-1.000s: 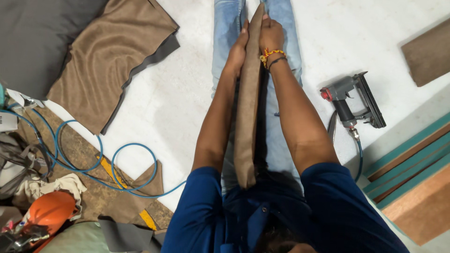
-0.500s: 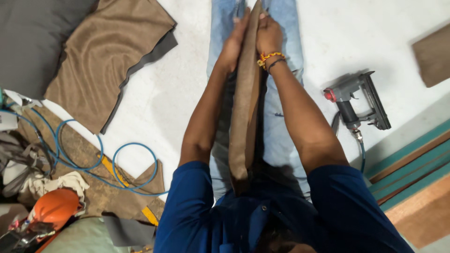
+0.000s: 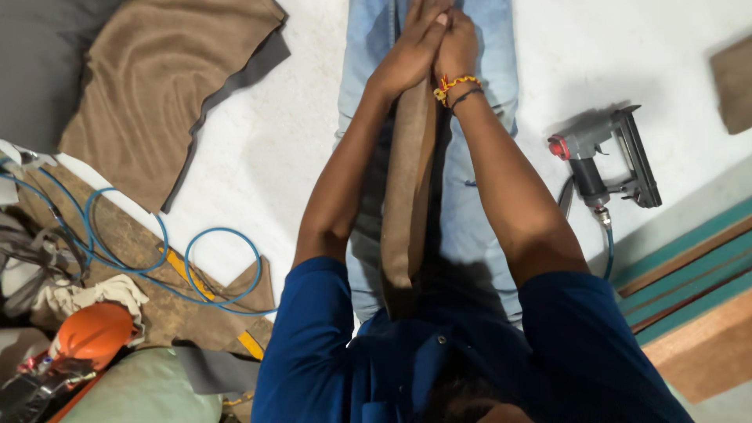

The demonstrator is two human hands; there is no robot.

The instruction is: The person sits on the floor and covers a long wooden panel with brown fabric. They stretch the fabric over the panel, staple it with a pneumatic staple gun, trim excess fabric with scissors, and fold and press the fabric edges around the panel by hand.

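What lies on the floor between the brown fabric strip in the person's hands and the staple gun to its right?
In the head view, the right forearm and a jeans-clad leg lie between the brown strip and staple gun; then bare white floor.

A grey pneumatic staple gun point(image 3: 607, 160) with a red cap lies on the white floor point(image 3: 266, 149). A loose brown fabric sheet point(image 3: 160, 82) lies well apart from it, near a coiled blue air hose point(image 3: 215, 262). An orange tool point(image 3: 94, 333) sits among the clutter in the corner.
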